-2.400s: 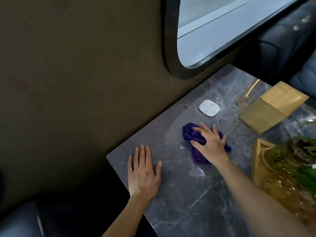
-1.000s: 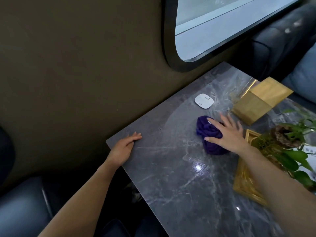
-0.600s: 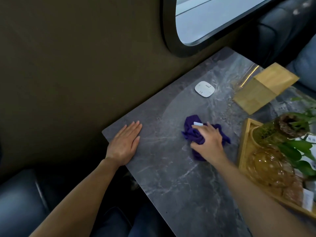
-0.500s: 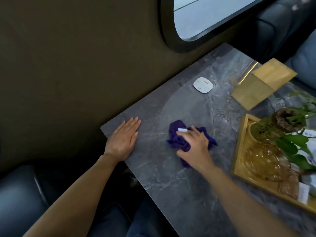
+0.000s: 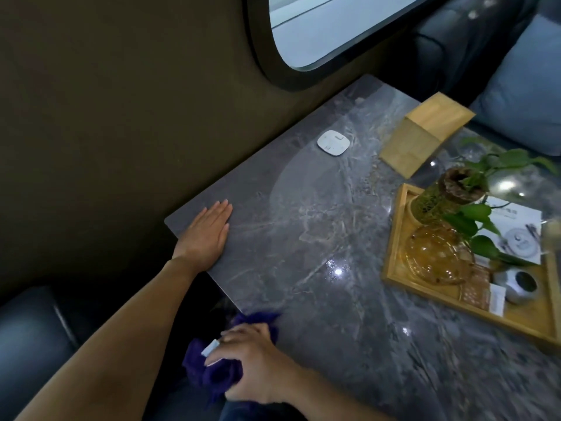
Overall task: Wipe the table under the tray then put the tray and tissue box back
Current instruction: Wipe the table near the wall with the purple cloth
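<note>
My right hand grips a crumpled purple cloth at the near left edge of the grey marble table, the cloth partly hanging off the edge. My left hand lies flat, fingers together, on the table's left corner. The wooden tray sits at the right with a potted plant, an amber glass dish, cards and a small grey pot on it. The wooden tissue box stands behind the tray, near the window.
A small white square device lies on the table by the wall. A dark wall and an oval window run along the far side. Dark seats lie at lower left and a blue cushion at upper right.
My right hand has dragged the purple cloth from the middle of the table toward me to the near edge. My left hand has stayed flat on the corner.
</note>
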Available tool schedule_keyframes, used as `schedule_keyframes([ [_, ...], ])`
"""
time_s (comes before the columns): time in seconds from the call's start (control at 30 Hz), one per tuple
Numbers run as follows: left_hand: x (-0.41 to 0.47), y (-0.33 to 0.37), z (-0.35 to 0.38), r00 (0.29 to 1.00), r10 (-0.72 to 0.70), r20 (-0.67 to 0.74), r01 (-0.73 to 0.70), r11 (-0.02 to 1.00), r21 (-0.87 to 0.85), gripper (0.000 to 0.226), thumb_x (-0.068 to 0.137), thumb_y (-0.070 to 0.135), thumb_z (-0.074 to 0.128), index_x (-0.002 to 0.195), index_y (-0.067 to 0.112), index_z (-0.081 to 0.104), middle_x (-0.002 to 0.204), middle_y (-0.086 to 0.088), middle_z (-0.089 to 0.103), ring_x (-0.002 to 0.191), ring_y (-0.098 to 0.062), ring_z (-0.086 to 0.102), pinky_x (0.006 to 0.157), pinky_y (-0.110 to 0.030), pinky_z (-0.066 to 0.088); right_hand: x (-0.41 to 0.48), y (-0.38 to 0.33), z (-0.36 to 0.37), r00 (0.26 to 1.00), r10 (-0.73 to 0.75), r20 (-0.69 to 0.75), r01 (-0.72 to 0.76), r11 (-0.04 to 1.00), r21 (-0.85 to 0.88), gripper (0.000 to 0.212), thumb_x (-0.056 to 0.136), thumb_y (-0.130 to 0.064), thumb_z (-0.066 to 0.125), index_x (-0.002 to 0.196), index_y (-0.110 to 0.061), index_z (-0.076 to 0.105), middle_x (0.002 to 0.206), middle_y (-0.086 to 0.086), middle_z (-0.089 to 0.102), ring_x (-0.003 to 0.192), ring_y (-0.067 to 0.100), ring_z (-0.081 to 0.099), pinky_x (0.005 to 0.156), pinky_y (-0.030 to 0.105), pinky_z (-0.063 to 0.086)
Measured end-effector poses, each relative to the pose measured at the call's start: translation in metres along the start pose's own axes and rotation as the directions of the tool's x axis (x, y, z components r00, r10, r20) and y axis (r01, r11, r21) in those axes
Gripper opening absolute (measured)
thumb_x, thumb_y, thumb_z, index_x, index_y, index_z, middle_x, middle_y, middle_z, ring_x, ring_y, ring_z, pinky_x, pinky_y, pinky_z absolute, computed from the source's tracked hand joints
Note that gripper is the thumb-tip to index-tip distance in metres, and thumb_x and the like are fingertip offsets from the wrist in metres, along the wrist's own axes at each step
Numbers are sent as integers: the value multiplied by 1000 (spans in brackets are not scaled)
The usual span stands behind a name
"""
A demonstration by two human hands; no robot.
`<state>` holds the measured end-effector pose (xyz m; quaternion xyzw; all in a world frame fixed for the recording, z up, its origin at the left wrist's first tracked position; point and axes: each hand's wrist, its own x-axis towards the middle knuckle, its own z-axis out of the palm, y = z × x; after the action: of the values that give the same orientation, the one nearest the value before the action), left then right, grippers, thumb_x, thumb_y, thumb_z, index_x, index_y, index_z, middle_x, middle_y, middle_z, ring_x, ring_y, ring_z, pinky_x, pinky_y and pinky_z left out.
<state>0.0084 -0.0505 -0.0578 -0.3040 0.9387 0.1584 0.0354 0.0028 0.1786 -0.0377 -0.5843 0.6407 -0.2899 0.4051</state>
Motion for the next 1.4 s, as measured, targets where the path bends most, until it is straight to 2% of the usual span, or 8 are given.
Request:
schedule_keyframes([
  [0.17,-2,3,-5,999,-22,24,22,1000,-8,48,99,23,27,146,12,20,157,-3,19,145,-14,14,120,-32,7,-6,-16,-19,994,57,95,-70,988,140,48,66,-4,71,110,-22,62,123,-1,59,115,15,43,107,33,17],
  [0.4,-5,37,-7,986,-166,-18,167,986,18,64,94,42,36,144,5,22,155,-13,23,144,-25,17,121,-42,12,-30,2,-70,941,99,-323,-98,995,19,50,57,-19,67,107,-19,65,114,1,65,107,15,50,99,30,31],
  [0.5,-10,65,6,979,-202,-9,203,978,46,71,91,52,33,145,8,18,157,-14,16,146,-28,9,120,-48,6,-56,17,-94,844,146,-515,-183,983,-21,48,55,-29,60,101,-19,68,108,-1,67,102,9,50,94,8,23],
  [0.67,-20,112,25,995,-94,39,91,992,87,68,91,56,23,147,18,14,159,-10,6,146,-27,0,120,-49,-1,-120,38,-113,648,292,-703,-395,919,18,48,56,-14,68,104,-17,68,107,-8,58,106,16,50,94,35,31],
  [0.9,-42,181,57,974,215,74,-222,969,104,78,79,58,1,147,22,14,159,-10,10,147,-24,3,120,-46,-2,-199,62,-97,429,508,-747,-683,724,100,53,59,-17,75,111,-17,64,120,6,60,119,26,46,93,32,19],
  [1.07,-44,188,62,976,214,32,-216,967,133,85,76,61,-2,147,17,15,158,-10,13,147,-24,5,120,-44,-1,-217,68,-84,453,616,-645,-741,662,111,57,70,-22,69,123,-34,50,140,-8,42,135,13,26,106,34,13],
  [1.23,-43,188,55,974,217,59,-222,969,112,76,85,63,12,147,19,15,158,-8,13,147,-22,5,121,-42,2,-224,65,-108,567,711,-417,-727,669,153,60,71,-34,72,123,-43,43,143,-13,32,135,13,20,110,40,9],
  [1.4,-35,205,42,979,134,157,-146,987,70,62,91,48,36,143,15,24,156,-12,17,145,-27,11,119,-43,11,-236,67,-145,638,742,-209,-659,665,350,62,72,-31,75,126,-40,46,141,-13,39,130,11,33,109,35,30],
])
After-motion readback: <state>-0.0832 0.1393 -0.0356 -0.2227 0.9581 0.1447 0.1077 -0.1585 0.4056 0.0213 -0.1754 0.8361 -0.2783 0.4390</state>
